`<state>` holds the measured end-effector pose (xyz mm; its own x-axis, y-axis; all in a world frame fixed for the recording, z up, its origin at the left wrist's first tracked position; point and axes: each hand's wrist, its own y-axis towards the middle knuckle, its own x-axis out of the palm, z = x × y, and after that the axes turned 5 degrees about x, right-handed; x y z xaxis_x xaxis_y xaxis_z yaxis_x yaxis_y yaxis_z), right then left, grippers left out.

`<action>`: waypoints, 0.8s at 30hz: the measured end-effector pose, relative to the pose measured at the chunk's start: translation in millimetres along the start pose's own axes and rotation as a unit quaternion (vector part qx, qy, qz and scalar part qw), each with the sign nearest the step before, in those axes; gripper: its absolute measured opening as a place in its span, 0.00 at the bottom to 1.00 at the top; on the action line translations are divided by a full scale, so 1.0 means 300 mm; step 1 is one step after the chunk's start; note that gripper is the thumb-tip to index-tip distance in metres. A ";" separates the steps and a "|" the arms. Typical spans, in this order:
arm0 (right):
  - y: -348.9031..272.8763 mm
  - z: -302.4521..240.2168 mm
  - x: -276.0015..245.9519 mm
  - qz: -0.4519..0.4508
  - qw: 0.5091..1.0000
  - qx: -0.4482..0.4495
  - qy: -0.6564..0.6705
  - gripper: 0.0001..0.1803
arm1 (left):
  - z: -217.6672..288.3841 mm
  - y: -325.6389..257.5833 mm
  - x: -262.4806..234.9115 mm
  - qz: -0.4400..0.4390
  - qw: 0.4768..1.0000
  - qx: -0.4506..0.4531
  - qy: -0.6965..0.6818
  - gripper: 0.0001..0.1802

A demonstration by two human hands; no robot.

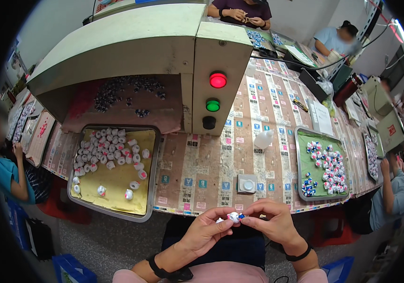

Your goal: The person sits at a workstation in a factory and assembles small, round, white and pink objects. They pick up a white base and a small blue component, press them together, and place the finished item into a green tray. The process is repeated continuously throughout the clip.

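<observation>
My left hand [209, 228] and my right hand [270, 221] meet just below the table's front edge, both pinching one small white round piece [234, 217] with a blue bit at its right side. To the left on the table stands a metal tray with a yellow liner [117, 188] holding several white and pink pieces [110, 151]. At the right, a metal tray with a green liner [308, 165] holds several assembled white, blue and pink pieces [329, 170].
A big pale machine housing [131, 47] with red [218, 80], green and black buttons stands at the back. A small white bottle [263, 139] and a white square box [247, 183] lie mid-table. Other people sit at the left, right and far end.
</observation>
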<state>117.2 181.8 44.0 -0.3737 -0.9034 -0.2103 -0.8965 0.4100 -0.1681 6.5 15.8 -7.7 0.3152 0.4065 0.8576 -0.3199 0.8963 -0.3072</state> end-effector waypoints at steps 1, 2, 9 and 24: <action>-0.001 -0.004 0.003 0.001 1.000 0.008 0.011 0.10 | -0.001 -0.002 0.003 0.006 1.000 0.002 0.004 0.16; -0.002 -0.005 0.005 0.001 1.000 0.016 0.023 0.10 | -0.001 -0.004 0.004 0.012 1.000 0.005 0.008 0.16; -0.008 0.022 0.025 -0.017 1.000 0.008 0.015 0.08 | -0.018 -0.021 -0.002 0.040 0.995 0.043 0.082 0.14; -0.001 0.050 -0.352 0.317 0.947 0.003 -0.041 0.05 | -0.012 0.013 0.024 0.033 0.999 0.003 0.029 0.19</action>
<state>160.6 278.9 51.9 -0.8171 -0.4616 -0.3452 -0.4958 0.8684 0.0122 10.7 22.9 -4.1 0.3433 0.4750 0.8103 -0.3470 0.8658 -0.3606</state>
